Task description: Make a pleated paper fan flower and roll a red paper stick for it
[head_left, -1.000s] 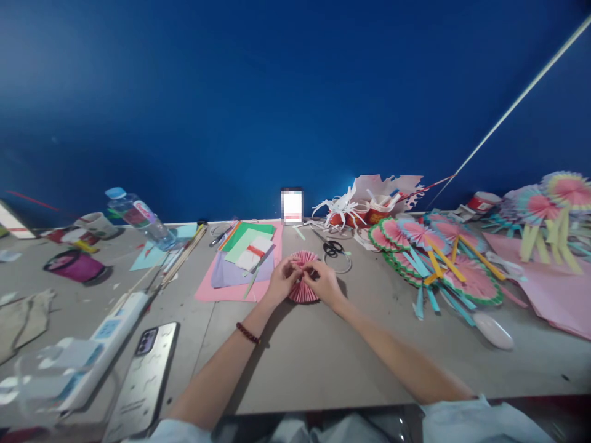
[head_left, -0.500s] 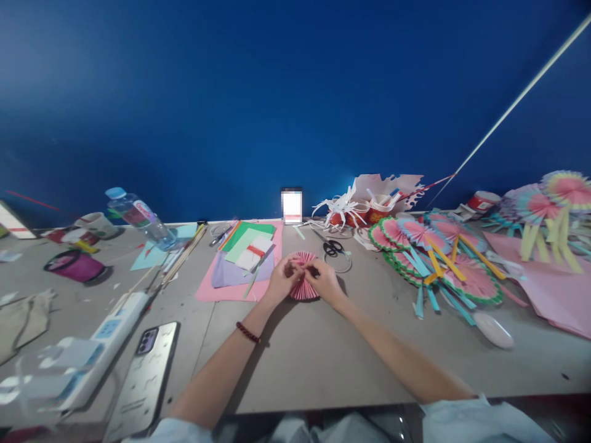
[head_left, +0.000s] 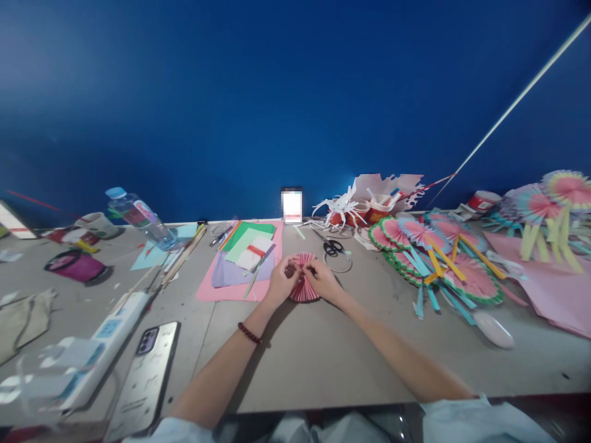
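Between my two hands is a pink pleated paper rosette [head_left: 305,291], fanned into a round on the grey table. My left hand [head_left: 283,278] has its fingers closed on the rosette's left side near the centre. From the right, my right hand [head_left: 322,279] pinches it close to the middle, its fingertips almost meeting the left ones. The fingers cover the rosette's centre, so I cannot see its folds there. Black-handled scissors [head_left: 333,248] lie just beyond my right hand. To the left rests a stack of coloured paper [head_left: 226,272] on a pink sheet.
Finished paper rosettes with ribbon tails [head_left: 471,277] are piled at the right. A white computer mouse [head_left: 493,330] lies in front of them. On the left are a phone [head_left: 146,375], a power strip [head_left: 108,344] and a leaning water bottle [head_left: 143,216]. A blue wall [head_left: 231,111] stands behind.
Hardly anything differs. Both hands keep their hold on the rosette, with only a very slight shift of the fingers and the left wrist.
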Available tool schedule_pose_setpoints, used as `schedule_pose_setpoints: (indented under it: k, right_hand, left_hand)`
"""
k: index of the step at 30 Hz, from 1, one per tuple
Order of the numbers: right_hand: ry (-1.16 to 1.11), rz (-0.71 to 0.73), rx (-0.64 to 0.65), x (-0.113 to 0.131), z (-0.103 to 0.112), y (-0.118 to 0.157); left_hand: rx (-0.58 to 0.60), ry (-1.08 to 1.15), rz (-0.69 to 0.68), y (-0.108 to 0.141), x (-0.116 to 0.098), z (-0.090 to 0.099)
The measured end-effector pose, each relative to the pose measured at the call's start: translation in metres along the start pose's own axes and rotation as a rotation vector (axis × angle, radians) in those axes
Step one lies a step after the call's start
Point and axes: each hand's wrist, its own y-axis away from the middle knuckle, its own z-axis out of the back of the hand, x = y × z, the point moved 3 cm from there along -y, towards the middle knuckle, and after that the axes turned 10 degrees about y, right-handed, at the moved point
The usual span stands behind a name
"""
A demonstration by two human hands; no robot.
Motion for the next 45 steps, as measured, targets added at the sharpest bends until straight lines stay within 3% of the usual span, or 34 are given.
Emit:
schedule_pose_setpoints:
  k: [15, 33, 45]
  right_hand:
    - [-0.127, -0.077, 0.108, 0.004, 0.012, 0.001]
    - [-0.054, 0.043, 0.005, -0.002, 0.01, -0.001]
    - [-0.072, -0.029, -0.004, 0.0, 0.011, 0.0]
  left_hand:
    - [0.028, 0.024, 0.031, -0.002, -0.003, 0.0]
    - [-0.019, 0.019, 0.033, -0.003, -0.004, 0.002]
    - [-0.014, 0.046, 0.083, -0.003, 0.0, 0.002]
